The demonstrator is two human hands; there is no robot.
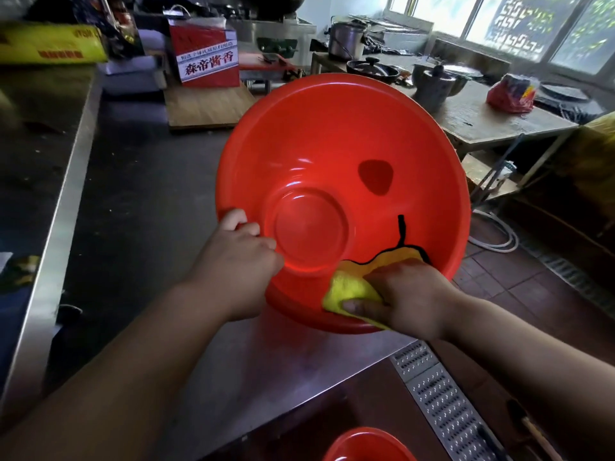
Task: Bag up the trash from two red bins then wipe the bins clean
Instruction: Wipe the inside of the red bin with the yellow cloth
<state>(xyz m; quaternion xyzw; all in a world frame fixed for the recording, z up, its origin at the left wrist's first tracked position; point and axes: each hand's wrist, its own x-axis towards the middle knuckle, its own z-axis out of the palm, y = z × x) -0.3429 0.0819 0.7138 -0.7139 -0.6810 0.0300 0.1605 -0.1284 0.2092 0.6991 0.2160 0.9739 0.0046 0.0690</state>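
1. Two red basins are showing. One red basin [332, 144] is being held tilted up over the near right corner of the steel counter [149, 194]. Whether its lower rim is resting on the counter cannot be told. The second red basin [366, 444] is peeking in at the bottom of the view, below the counter's near edge.
2. The left hand [239, 254] is gripping the left side of the tilted basin and steadying it. Its thumb is lying at the rim and its fingers are curling against the wall beside the round base ring.
3. The right hand [406, 294] is pressing a yellow cloth [352, 291] with black edging against the basin's near rim. Its fingers are closing over the cloth and holding it to the plastic.
4. No trash is showing in the tilted basin, so bagging is looking finished for this one, and the wiping step is now in hand.
5. The next move is calling for the cloth to be swept round the wall and rim while the left hand is holding or turning the basin. After that the second basin is likely needing the same wipe, though too little of it is showing to judge its state.
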